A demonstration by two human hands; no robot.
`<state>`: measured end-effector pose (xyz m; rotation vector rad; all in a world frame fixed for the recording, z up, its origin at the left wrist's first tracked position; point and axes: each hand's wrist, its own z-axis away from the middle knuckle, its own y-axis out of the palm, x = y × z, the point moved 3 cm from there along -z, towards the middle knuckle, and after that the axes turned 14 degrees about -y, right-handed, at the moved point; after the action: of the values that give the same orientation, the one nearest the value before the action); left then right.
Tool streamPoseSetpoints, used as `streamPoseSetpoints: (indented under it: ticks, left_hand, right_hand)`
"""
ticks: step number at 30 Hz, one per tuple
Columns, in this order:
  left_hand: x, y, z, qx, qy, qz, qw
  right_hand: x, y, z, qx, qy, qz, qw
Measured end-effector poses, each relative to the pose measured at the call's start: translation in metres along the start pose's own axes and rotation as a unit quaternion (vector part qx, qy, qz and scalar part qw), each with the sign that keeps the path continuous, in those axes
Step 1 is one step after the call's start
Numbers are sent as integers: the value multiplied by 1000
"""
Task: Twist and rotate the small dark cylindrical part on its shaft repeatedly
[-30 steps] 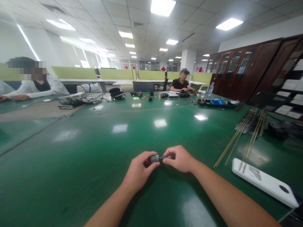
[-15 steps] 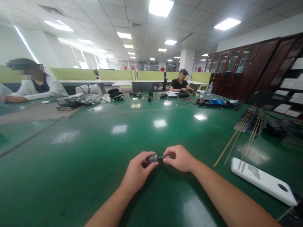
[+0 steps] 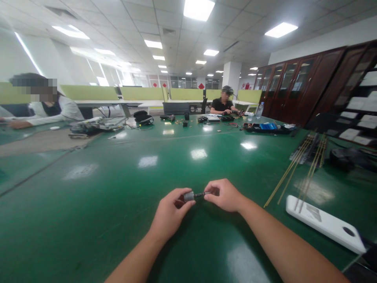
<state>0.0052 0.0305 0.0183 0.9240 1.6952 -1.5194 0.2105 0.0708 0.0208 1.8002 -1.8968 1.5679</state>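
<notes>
My left hand [image 3: 172, 210] is closed around a short grey metal cylinder [image 3: 189, 196], with thumb and fingers on opposite sides of it. A thin dark rod [image 3: 199, 195] sticks out of the cylinder's right end; its exact kind is too small to make out. My right hand [image 3: 225, 195] pinches the far end of this rod between thumb and fingertips. Both hands are just above the green tabletop [image 3: 118, 236], and the cylinder and rod lie almost level between them.
At the right are a white panel with a dark round hole [image 3: 326, 223] and several thin yellowish rods [image 3: 290, 171]. A black tray with blue parts [image 3: 266, 127], a bottle [image 3: 259, 110] and a black pouch [image 3: 143, 118] lie farther back. Two people sit across the table.
My hands have moved slightly apart, and more of the dark rod shows between them. The cylinder has tilted a little. The camera view has shifted slightly.
</notes>
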Motion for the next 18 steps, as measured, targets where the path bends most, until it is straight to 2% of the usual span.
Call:
streamPoseSetpoints:
  ticks: [18]
  left_hand:
    - [4, -1, -1, -12, 5, 0, 1000]
  right_hand:
    - [0, -4, -1, -5, 4, 11, 1000]
